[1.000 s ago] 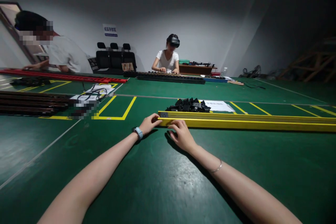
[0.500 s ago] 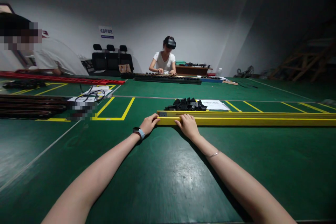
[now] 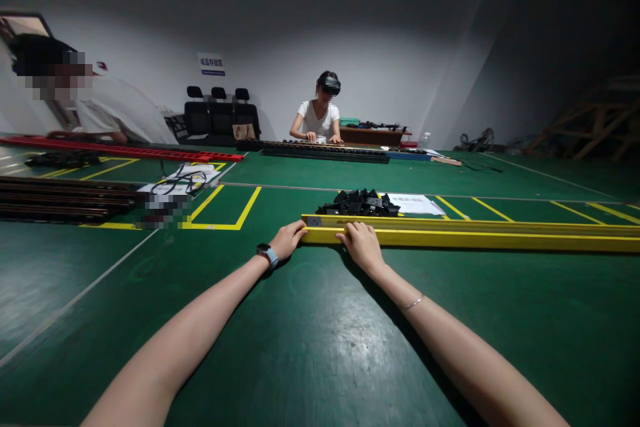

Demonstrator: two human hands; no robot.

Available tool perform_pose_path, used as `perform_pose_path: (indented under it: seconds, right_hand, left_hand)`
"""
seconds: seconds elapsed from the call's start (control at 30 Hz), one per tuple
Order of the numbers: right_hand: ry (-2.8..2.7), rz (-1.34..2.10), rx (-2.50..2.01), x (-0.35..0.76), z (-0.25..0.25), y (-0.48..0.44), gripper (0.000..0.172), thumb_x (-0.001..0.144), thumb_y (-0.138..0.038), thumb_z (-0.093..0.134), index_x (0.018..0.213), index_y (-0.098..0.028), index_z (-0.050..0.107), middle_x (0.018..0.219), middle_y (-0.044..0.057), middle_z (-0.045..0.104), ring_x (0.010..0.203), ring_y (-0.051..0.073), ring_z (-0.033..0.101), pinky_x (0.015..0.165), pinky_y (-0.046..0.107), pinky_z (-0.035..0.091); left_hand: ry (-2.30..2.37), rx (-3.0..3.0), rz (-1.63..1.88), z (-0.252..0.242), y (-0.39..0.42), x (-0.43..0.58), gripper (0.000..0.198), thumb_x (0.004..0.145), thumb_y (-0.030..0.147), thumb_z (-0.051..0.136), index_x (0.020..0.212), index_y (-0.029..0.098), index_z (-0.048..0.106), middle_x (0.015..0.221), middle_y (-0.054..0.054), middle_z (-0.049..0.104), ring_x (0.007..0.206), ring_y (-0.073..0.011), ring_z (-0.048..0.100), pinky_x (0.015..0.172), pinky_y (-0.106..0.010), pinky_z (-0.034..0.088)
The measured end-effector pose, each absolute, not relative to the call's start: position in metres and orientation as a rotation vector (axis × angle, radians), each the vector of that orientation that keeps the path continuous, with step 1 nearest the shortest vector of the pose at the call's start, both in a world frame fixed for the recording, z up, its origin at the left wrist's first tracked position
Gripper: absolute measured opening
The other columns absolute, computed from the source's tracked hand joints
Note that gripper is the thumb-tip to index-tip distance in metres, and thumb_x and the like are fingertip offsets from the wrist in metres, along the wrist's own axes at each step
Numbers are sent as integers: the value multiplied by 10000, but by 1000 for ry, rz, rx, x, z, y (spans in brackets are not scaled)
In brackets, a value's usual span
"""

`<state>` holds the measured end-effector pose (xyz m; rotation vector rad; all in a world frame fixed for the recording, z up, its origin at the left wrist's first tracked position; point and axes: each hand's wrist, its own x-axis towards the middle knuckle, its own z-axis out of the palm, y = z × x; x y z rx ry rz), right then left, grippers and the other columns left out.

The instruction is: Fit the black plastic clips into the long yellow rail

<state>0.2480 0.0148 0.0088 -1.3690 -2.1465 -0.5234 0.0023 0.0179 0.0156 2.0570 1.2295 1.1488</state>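
A long yellow rail (image 3: 450, 238) with a channel along its length lies on the green table, running off to the right. At its left end my left hand (image 3: 287, 240), below a wristwatch, is closed with the fingertips on the rail's end. My right hand (image 3: 363, 245) grips the near wall a little further right, fingers over the top edge and thumb on the front side. Inside the channel's left end sits a small dark end piece (image 3: 314, 221). Just behind the rail is a heap of black plastic parts (image 3: 357, 203).
White paper (image 3: 413, 204) lies beside the heap. Dark rails (image 3: 65, 200) and cables (image 3: 183, 177) are on the left, red rails (image 3: 125, 149) beyond. One person (image 3: 320, 117) works across the table at dark rails (image 3: 325, 152); another person (image 3: 120, 110) leans in at left.
The view has shifted slightly, so the scene sits a little lower and further right. Both hands keep the same places on the yellow rail.
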Motion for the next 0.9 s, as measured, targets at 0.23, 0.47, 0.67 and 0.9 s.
perform_pose_path:
  seconds: [0.23,0.47,0.67,0.9]
  right_hand:
    - [-2164,-459,-1385,244,11,9,337,940,-490,402,877,-205,570,847,78,609,840,225,519,756,338,327]
    - [-2163,-385,-1383,234,10,7,332,941,-476,411,860,-203,582,830,76,612,831,226,526,749,340,328]
    - [-2121,-318,-1275,238,16,7,336,932,-484,420,919,-196,593,880,85,629,875,234,541,782,342,358]
    - [-2254,17,-1486,218,79,70,343,911,-201,425,1231,-135,529,1197,129,602,1083,240,541,898,352,404]
  left_hand:
    - [1230,2081,1121,16,14,-3,189,838,374,508,802,232,627,802,-21,658,738,-184,573,692,-251,390]
    - [1312,2059,1116,20,4,-12,202,833,384,508,807,225,630,773,-15,651,729,-180,562,684,-248,380]
    - [1296,2109,1113,18,6,-12,210,855,372,491,821,223,635,786,-14,657,709,-168,572,675,-242,374]
    - [1265,2123,1116,16,9,-16,213,865,372,494,851,222,645,784,-13,661,686,-163,574,677,-238,374]
